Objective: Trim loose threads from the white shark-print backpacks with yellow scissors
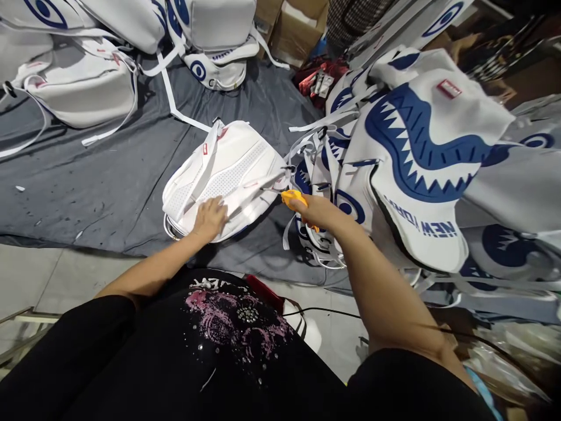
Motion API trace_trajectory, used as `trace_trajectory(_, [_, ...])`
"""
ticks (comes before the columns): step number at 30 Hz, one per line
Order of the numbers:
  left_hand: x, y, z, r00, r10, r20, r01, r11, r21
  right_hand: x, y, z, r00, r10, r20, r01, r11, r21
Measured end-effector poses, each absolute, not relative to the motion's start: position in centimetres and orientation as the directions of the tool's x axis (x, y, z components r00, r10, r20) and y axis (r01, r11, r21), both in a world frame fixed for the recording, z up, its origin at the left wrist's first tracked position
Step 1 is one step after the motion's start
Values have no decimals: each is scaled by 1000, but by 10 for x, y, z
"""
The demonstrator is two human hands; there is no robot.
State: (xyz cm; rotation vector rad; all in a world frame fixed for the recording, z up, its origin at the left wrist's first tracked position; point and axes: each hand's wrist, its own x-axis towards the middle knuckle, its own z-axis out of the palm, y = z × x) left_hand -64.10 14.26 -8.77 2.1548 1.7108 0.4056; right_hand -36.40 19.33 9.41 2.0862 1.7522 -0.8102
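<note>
A white backpack (239, 158) lies on the grey cloth in front of me, its perforated back panel and straps facing up. My left hand (211, 219) rests on the near side of the backpack, fingers spread over the fabric. Orange-handled scissors (293, 199) are gripped in my right hand (312, 210) at the bag's right end. Their thin metal blades point left over the bag's edge; whether they touch it I cannot tell.
Close on the right is a heap of white-and-blue backpacks (416, 134) with shark-tooth prints. More white bags (87, 88) lie at the back left. A cardboard box (298, 32) and red packets (319, 79) are at the far side. Grey cloth (109, 187) covers the table.
</note>
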Motion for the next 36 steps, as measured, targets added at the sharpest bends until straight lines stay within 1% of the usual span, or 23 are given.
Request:
trace_trajectory(2, [-628, 129, -85, 274, 961, -45, 880, -232, 414, -367, 197, 78, 96, 860, -502, 987, -146, -62])
trace_trajectory(3, [-624, 127, -82, 249, 965, -84, 881, -190, 433, -367, 199, 72, 107, 892, -440, 991, -131, -24])
trace_trajectory(4, [-622, 127, -80, 197, 972, -130, 865, -110, 489, -366, 200, 68, 115, 910, -399, 992, -127, -3])
trace_trajectory(6, [-627, 138, -75, 83, 963, -256, 761, 104, 640, -365, 202, 66, 93, 892, -443, 991, -127, -47])
trace_trajectory(8, [-640, 156, -72, 5, 917, -400, 616, 312, 723, -364, 201, 70, 52, 840, -540, 979, -149, -139])
trace_trajectory(10, [-653, 173, -73, -5, 859, -512, 536, 434, 724, -365, 198, 77, 83, 858, -507, 970, -185, -155])
trace_trajectory(12, [-661, 183, -76, 23, 813, -582, 516, 489, 703, -368, 195, 83, 116, 881, -460, 967, -206, -152])
trace_trajectory(14, [-659, 181, -77, 28, 792, -609, 516, 511, 687, -373, 191, 86, 49, 834, -549, 955, -199, -218])
trace_trajectory(16, [-650, 170, -74, 1, 821, -571, 543, 479, 690, -376, 187, 84, 18, 820, -572, 951, -190, -242])
trace_trajectory(18, [-637, 153, -69, -6, 910, -415, 680, 308, 666, -373, 182, 80, 69, 892, -446, 972, -161, -172])
trace_trajectory(19, [-630, 144, -66, 26, 949, -314, 773, 180, 608, -369, 178, 77, 80, 914, -397, 980, -146, -139])
trace_trajectory(21, [-619, 131, -63, 140, 975, -174, 907, -56, 417, -360, 169, 73, 84, 909, -408, 983, -142, -113])
trace_trajectory(22, [-615, 128, -63, 185, 969, -163, 936, -123, 330, -357, 163, 71, 109, 902, -419, 981, -166, -104])
trace_trajectory(23, [-612, 127, -63, 204, 962, -183, 949, -148, 280, -354, 157, 71, 155, 899, -409, 975, -206, -82])
trace_trajectory(25, [-612, 130, -64, 216, 946, -243, 957, -155, 247, -355, 143, 71, 243, 896, -372, 960, -278, -43])
trace_trajectory(26, [-614, 133, -64, 232, 933, -274, 952, -159, 262, -359, 135, 72, 251, 888, -385, 955, -291, -50])
trace_trajectory(28, [-626, 140, -62, 288, 906, -309, 921, -174, 348, -370, 118, 70, 209, 858, -470, 951, -290, -106])
trace_trajectory(29, [-636, 144, -60, 311, 905, -290, 895, -177, 408, -378, 109, 67, 189, 837, -514, 947, -294, -130])
trace_trajectory(31, [-664, 150, -56, 269, 949, -165, 833, -144, 535, -394, 87, 58, 208, 808, -552, 938, -324, -121])
trace_trajectory(33, [-696, 157, -54, 73, 997, -17, 747, -43, 664, -412, 62, 44, 230, 794, -563, 935, -341, -99])
trace_trajectory(34, [-712, 161, -53, -56, 998, -5, 678, 41, 734, -422, 50, 37, 225, 788, -573, 934, -342, -103])
trace_trajectory(35, [-725, 166, -53, -178, 982, -65, 573, 157, 805, -433, 39, 30, 214, 784, -582, 931, -344, -121])
trace_trajectory(36, [-736, 173, -53, -264, 947, -181, 439, 285, 852, -444, 29, 24, 203, 779, -594, 925, -351, -145])
